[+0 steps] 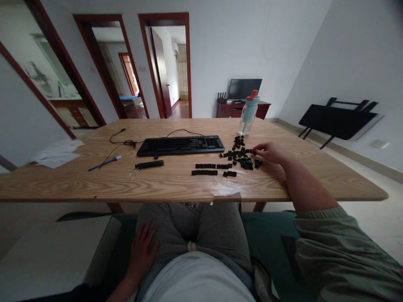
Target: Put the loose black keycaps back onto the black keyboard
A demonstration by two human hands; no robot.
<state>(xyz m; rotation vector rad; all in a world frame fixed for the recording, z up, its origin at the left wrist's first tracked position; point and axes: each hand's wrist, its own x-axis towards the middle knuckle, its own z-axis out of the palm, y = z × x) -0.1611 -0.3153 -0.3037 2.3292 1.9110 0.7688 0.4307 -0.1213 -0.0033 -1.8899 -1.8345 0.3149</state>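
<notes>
My right hand (267,152) reaches over the table, its fingertips pinched on a black keycap (254,152) at the right side of a loose pile of keycaps (244,162). Left of the pile, more keycaps lie in two short rows, a back row (205,166) and a front row (204,172). Behind them lies a black keyboard (181,145) with its cable; its separate keys are too small to tell apart. My left hand (144,247) rests on my thigh with the fingers spread, holding nothing.
A clear bottle with a red cap (248,113) stands behind the pile. On the left are a blue-handled brush (105,162), a black bar-shaped object (150,165), cotton swabs (136,171) and white paper (59,153). The wooden table's front edge (176,199) runs before my lap.
</notes>
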